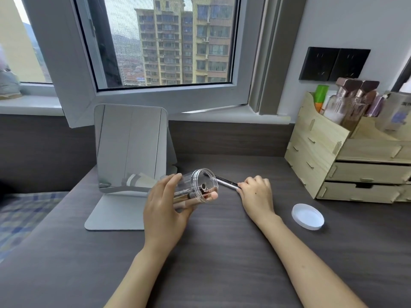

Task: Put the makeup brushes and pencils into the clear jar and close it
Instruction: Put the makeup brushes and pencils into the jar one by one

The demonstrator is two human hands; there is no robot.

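Fingers [178,177] of the left hand [163,210] wrapped the clear jar [195,185], gripping it tilted above the middle of the dark desk [222,252], mouth turned right. Largest on the surface, a wooden organiser [338,156] filled the far right corner, and a standing mirror [131,147] stood near the far edge, just behind the jar. A white lid [308,216] lay flat toward the right edge. Brushes [200,192] lay inside the jar. The right hand [258,193] pinched a slim pencil [226,182], its tip beside the jar's mouth.
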